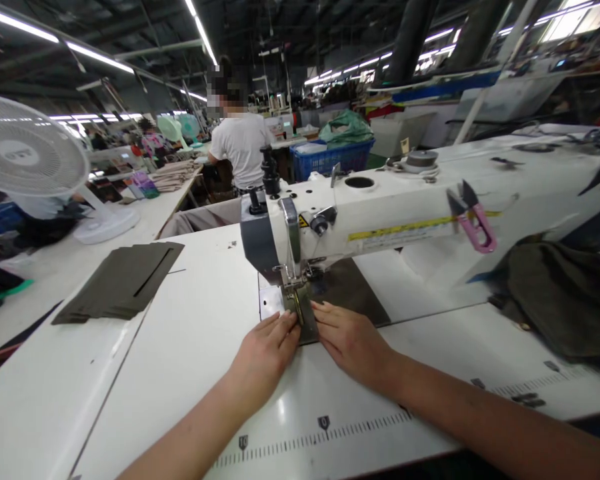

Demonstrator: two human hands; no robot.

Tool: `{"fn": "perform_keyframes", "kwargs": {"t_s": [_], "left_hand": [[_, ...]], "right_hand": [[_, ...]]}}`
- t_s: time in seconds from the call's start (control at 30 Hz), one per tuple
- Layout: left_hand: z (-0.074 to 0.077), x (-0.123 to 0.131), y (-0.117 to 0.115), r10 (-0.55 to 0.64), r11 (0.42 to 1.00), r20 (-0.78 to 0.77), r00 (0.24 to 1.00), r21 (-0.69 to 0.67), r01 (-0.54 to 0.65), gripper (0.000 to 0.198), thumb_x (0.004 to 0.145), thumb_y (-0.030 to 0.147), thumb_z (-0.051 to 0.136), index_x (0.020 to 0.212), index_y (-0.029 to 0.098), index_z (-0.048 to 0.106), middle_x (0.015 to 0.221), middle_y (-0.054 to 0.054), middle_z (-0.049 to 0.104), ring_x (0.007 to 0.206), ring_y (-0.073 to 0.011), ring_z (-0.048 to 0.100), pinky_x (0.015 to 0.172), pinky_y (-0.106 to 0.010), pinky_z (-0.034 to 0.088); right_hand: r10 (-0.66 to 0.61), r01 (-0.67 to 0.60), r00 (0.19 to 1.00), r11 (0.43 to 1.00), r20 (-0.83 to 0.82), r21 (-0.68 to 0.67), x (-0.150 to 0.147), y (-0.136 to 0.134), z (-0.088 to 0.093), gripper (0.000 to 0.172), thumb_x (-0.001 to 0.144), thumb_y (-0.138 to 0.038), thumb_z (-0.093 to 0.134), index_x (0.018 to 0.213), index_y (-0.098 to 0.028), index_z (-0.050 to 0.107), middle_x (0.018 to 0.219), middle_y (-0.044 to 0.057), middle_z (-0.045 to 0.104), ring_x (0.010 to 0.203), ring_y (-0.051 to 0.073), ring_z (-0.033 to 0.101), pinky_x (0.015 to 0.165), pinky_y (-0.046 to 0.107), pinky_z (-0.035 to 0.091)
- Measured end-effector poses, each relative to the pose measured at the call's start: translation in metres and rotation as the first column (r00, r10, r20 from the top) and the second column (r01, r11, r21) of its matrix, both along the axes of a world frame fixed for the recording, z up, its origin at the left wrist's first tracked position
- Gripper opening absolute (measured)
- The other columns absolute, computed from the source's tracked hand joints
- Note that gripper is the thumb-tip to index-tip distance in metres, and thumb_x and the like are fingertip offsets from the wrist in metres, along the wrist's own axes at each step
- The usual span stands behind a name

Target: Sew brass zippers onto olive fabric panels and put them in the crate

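A white sewing machine [320, 207] stands on the table, its presser foot down over a dark olive fabric piece [307, 331]. Fingers stretched out and lying flat, my left hand [270, 347] touches the fabric's left edge, just in front of the needle. From the other side my right hand [353, 340] presses the same fabric, also with straight fingers. More dark cloth [363, 293] spreads flat beneath the machine arm, behind my right hand. The needle tip is too small to make out.
A stack of cut dark fabric pieces [123, 280] lies at the left. Pink thread snips [475, 220] hang on the machine arm. Dark bunched cloth [560, 300] rests at the right. Further off are a white fan [25, 147], a blue crate [330, 159] and a person in white [243, 147].
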State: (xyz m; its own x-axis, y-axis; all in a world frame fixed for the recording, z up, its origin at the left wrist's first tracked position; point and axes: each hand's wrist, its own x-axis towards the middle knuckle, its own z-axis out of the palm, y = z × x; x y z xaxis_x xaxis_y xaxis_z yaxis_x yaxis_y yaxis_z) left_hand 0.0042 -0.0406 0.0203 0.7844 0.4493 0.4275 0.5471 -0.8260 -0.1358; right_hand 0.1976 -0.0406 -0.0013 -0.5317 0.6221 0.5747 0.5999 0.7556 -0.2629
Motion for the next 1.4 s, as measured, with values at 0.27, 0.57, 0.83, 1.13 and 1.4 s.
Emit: {"fn": "perform_keyframes", "kwargs": {"t_s": [0.27,0.57,0.83,1.13,1.4], "left_hand": [[0.006,0.004,0.014,0.015,1.000,0.008,1.000,0.018,-0.015,0.029,0.091,0.011,0.031,0.094,0.008,0.060,0.097,-0.014,0.063,0.087,-0.0210,0.062,0.081,-0.038,0.054],[-0.005,0.002,0.029,0.059,0.998,0.081,0.995,-0.021,-0.057,0.026,0.092,0.013,0.032,0.099,0.011,0.058,0.095,-0.012,0.059,0.090,-0.0201,0.059,0.085,-0.040,0.050],[-0.012,0.000,0.034,0.121,0.983,0.188,0.975,-0.161,-0.091,0.023,0.090,0.015,0.036,0.100,0.015,0.057,0.091,-0.010,0.057,0.084,-0.0190,0.058,0.075,-0.033,0.054],[-0.011,-0.001,0.034,0.112,0.975,0.221,0.969,-0.214,-0.064,0.022,0.089,0.014,0.039,0.099,0.013,0.059,0.089,-0.011,0.057,0.084,-0.0196,0.057,0.075,-0.033,0.053],[-0.014,-0.001,0.039,0.138,0.972,0.208,0.968,-0.217,-0.092,0.019,0.088,0.013,0.041,0.092,0.011,0.059,0.085,-0.010,0.057,0.078,-0.0192,0.056,0.070,-0.032,0.052]], "right_hand": [[-0.028,0.028,1.000,1.000,-0.002,0.000,-0.002,0.015,0.000,0.025,0.083,-0.008,0.042,0.088,-0.014,0.065,0.096,0.010,0.067,0.098,0.020,0.060,0.089,0.033,0.048],[-0.042,0.041,0.999,0.998,-0.034,-0.038,-0.005,0.031,0.003,0.024,0.082,-0.009,0.040,0.079,-0.017,0.062,0.089,0.008,0.067,0.093,0.019,0.060,0.087,0.031,0.047],[-0.132,0.129,0.987,0.991,-0.091,-0.036,-0.005,0.041,-0.001,0.020,0.078,-0.008,0.043,0.071,-0.018,0.059,0.071,0.004,0.063,0.072,0.016,0.060,0.069,0.027,0.050],[-0.075,0.074,0.996,0.997,-0.041,-0.032,-0.006,0.036,-0.005,0.019,0.084,-0.012,0.045,0.091,-0.015,0.062,0.091,0.010,0.067,0.087,0.020,0.063,0.077,0.032,0.052],[-0.121,0.121,0.992,0.992,-0.017,-0.034,-0.008,0.040,-0.007,0.019,0.086,-0.014,0.045,0.087,-0.016,0.064,0.091,0.009,0.068,0.085,0.019,0.064,0.078,0.031,0.052]]}}
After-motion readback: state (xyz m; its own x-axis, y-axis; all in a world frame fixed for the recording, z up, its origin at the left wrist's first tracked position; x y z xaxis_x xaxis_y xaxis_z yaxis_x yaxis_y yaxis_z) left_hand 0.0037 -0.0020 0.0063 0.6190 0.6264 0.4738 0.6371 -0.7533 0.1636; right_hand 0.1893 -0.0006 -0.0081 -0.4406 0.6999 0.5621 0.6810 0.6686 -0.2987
